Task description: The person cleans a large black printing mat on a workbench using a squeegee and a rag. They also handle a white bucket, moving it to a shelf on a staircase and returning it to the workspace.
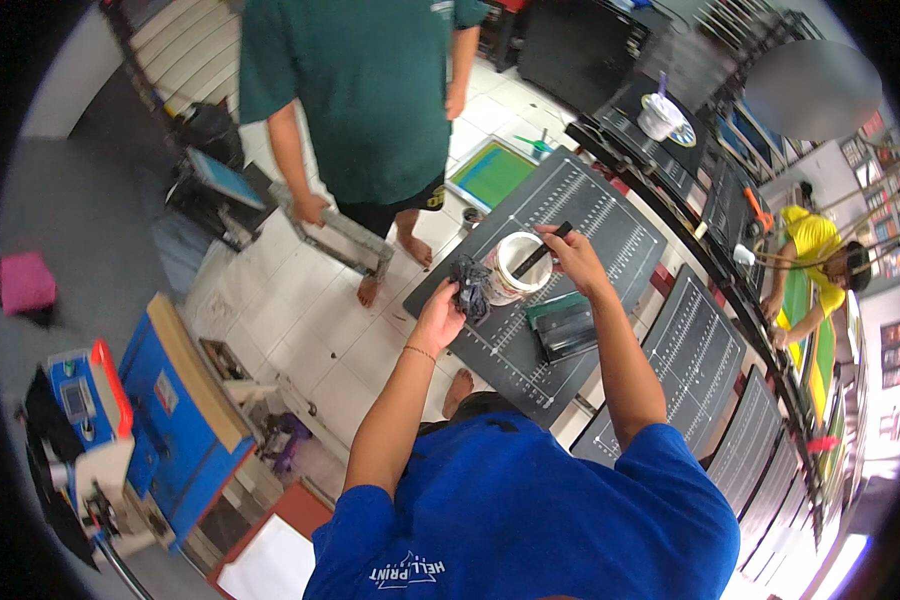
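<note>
Apparently working the spatula [543,256] in the tub [510,293] | tub: on grey board [615,235] | right hand [576,264]: fingers pinched round spatula | left hand [438,320]: closed on dark plastic [470,290] by tub | next likely calls for: tub steady, spatula controlled

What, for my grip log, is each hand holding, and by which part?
The right hand holds a black stick near its upper end; the left hand, crumpled dark plastic by its left side.

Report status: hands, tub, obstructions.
Left hand holding dark crumpled plastic. Right hand gripping black stick, end inside white tub. Black-green object close by.
</note>
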A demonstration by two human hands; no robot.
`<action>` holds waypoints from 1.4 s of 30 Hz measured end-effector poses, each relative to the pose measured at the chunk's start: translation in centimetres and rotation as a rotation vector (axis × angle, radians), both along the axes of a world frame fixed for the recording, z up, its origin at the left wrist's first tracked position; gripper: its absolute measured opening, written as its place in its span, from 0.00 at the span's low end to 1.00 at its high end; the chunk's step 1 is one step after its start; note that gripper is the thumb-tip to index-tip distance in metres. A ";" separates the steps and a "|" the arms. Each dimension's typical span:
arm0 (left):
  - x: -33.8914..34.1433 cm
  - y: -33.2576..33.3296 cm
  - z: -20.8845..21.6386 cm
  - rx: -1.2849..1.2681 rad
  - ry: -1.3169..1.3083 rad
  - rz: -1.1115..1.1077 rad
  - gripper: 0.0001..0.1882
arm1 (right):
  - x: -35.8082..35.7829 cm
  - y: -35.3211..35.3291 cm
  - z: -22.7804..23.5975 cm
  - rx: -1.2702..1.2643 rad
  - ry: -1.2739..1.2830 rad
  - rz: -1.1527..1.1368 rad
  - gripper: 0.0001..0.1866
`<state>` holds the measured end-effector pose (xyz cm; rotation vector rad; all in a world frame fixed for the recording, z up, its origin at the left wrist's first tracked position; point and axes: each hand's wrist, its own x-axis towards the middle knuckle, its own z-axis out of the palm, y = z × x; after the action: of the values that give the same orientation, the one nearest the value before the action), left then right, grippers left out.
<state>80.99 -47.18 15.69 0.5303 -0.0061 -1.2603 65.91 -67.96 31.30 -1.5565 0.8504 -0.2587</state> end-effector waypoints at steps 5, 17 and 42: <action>2.6 -5.8 0.7 0.113 -0.091 -0.114 0.15 | -0.6 -4.2 -2.5 0.043 -0.055 -0.120 0.17; 4.5 -1.3 2.5 0.334 -0.194 -0.132 0.13 | 0.4 0.8 5.2 -0.798 0.110 0.071 0.10; 9.6 7.8 4.8 0.365 -0.203 -0.060 0.17 | -14.2 -4.5 -3.6 0.194 -0.450 -1.014 0.13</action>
<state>90.56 -39.38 20.45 0.9784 0.0388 -1.2679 51.73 -72.47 27.71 -0.7234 1.1895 -1.1663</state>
